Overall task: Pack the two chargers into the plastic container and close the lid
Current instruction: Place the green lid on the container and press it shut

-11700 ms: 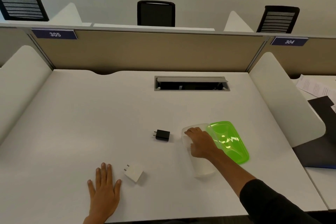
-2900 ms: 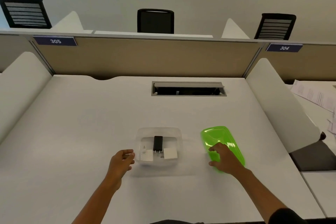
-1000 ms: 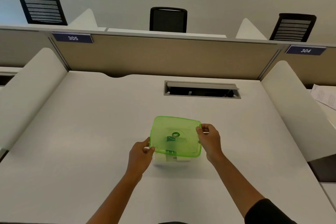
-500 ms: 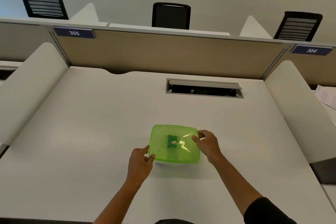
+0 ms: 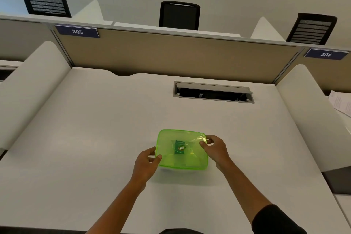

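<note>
While two hands grip | one lid (image 5: 182,149) | one desk (image 5: 95,138)

Both forearms are reaching forward, left hand (image 5: 145,164) pinching with thumb and fingers curled at the left edge of the lid (image 5: 181,149), right hand (image 5: 215,149) gripping its right edge, thumb on top, dark sleeve on the right arm.

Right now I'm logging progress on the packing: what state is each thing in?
green lid: lying on the container, seating unconfirmed
left hand: gripping the lid's left edge
right hand: gripping the lid's right corner
chargers: hidden under the lid
desk cable hatch: open
</note>
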